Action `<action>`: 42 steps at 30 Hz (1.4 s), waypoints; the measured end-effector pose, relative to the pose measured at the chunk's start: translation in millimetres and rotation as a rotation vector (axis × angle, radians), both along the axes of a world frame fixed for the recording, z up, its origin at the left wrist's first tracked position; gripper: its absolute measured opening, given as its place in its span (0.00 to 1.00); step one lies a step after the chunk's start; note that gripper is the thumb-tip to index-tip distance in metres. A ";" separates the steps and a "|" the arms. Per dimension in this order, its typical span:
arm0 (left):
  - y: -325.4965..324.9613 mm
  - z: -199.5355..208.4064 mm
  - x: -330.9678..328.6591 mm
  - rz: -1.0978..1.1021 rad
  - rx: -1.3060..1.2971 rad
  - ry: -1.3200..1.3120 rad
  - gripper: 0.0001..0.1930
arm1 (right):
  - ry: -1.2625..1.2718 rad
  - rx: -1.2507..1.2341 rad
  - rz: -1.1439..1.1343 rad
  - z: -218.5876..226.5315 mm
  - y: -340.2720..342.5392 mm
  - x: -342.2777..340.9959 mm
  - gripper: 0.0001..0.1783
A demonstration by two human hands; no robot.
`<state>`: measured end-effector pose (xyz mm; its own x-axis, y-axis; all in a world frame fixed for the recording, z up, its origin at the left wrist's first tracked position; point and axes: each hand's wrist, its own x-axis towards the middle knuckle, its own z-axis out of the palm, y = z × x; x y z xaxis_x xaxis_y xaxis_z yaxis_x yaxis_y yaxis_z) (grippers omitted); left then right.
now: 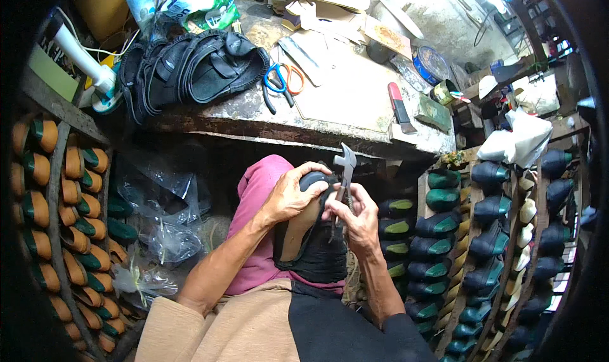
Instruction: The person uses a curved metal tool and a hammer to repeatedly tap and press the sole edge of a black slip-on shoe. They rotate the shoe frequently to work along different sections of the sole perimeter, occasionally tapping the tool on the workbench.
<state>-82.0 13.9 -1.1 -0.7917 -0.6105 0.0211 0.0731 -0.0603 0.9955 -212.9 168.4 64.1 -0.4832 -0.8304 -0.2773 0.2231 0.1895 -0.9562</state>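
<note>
Racked footwear, scissors, worn bench — this is a shoe workshop.

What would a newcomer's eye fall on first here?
Probably the hammer-headed grey metal tool in the right hand, beside the black and tan shoe in the left hand. Next, black strappy sandals on the left of the worktable, and orange and green footwear at far left.

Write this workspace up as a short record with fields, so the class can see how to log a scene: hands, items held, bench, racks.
Left hand: gripping a shoe, tan face showing
Right hand: holding a grey metal tool, head pointing up
Position: both hands over the lap
Bench: black strapped footwear at left; red-and-black tool at right
Left rack: tan-and-green shoe pieces
Right rack: mostly dark, green-marked shoe pieces
</note>
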 end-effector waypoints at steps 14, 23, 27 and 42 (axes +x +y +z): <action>-7.1 1.9 -3.1 -0.053 0.031 -0.026 0.16 | 0.729 -0.238 -0.007 42.4 6.5 46.9 0.44; -4.4 -2.7 -0.5 -0.059 0.073 -0.037 0.19 | 0.767 -0.205 -0.058 25.6 2.5 53.3 0.40; -4.9 -5.0 -0.1 -0.048 0.060 -0.001 0.20 | 0.881 -0.334 -0.102 19.2 8.4 57.6 0.37; 49.1 15.5 46.0 0.172 0.010 -0.020 0.40 | 0.168 -0.003 -0.270 -31.3 45.9 43.2 0.45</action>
